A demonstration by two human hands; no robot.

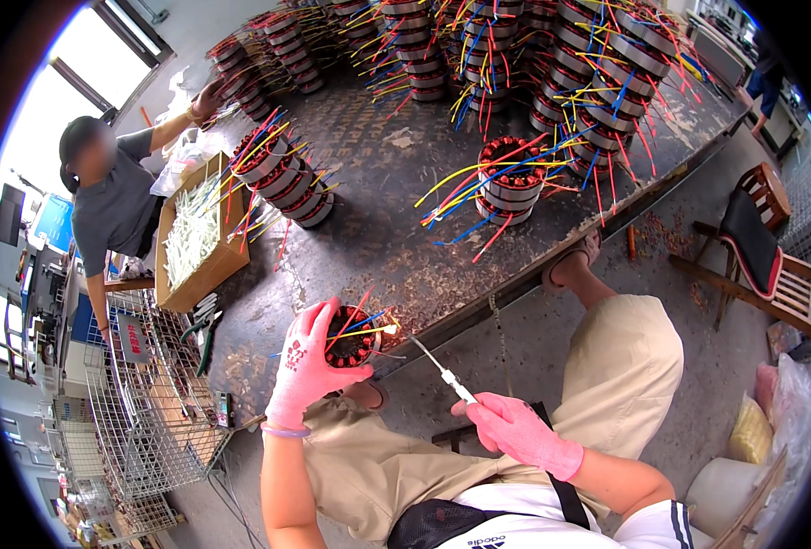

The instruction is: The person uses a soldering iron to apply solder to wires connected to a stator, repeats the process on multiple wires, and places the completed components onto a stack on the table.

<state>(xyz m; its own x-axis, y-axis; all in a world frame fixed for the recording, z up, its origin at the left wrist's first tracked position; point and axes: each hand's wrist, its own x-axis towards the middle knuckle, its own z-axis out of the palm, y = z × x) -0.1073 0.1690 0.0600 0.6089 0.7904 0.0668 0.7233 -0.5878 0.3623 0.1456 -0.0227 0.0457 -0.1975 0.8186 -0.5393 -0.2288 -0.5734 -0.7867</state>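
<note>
My left hand (305, 361), in a pink glove, grips a motor stator (355, 346) at the table's near edge. Its open end shows red windings, and red, blue and yellow wires stick out of it. My right hand (521, 432), gloved too, is closed around a slim tool with a white middle and a thin shaft (431, 359). The tool's tip points at the stator's right side, close to a small whitish piece at the yellow wire ends (391, 328). Whether the tip touches the wires is too small to tell.
Tall stacks of wired stators (492, 64) line the far side of the dark table (369, 233). Nearer stand two shorter stacks (282, 178) (509, 183). A cardboard box (211, 261) of white tubes, pliers (209, 339), a wire cart (140, 403), a chair (753, 233) and another person (117, 188) surround it.
</note>
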